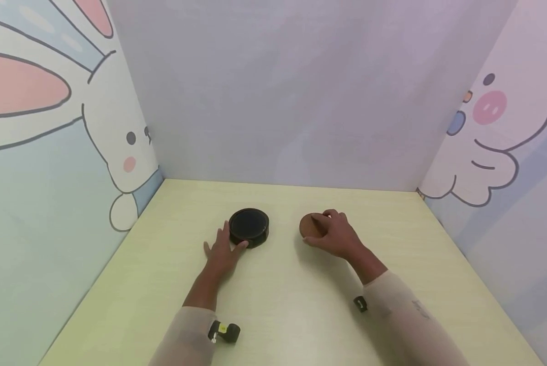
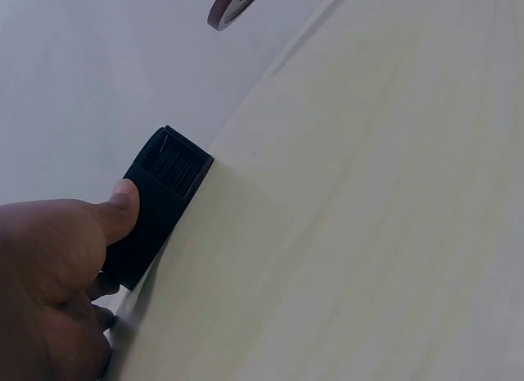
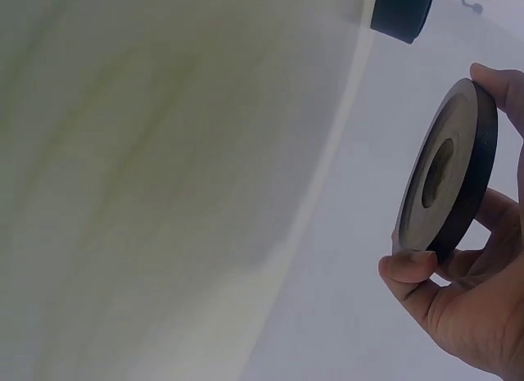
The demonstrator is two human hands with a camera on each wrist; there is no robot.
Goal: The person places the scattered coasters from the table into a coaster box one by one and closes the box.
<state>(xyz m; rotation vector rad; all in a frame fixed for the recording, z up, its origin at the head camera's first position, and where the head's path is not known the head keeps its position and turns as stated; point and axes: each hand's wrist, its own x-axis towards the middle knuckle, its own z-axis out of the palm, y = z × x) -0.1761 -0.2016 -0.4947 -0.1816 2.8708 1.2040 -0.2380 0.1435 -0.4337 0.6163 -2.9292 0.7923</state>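
A black round holder [image 1: 249,227] sits on the pale table [image 1: 278,305], left of centre. My left hand [image 1: 222,250] rests beside it, the thumb against its near side wall and the fingers along its left edge. In the left wrist view the thumb [image 2: 123,209] presses on the ribbed black holder [image 2: 164,192]. My right hand [image 1: 334,235] holds a brown round disc [image 1: 311,225] tilted off the table. In the right wrist view the disc [image 3: 450,172] is pinched on edge between the thumb and fingers, showing a grey underside with a dark centre recess.
Cartoon-printed walls close the table in on the left, back and right. Bare tabletop stretches in front of both hands. The black holder [image 3: 401,11] shows at the top of the right wrist view, and the brown disc [image 2: 233,6] at the top of the left wrist view.
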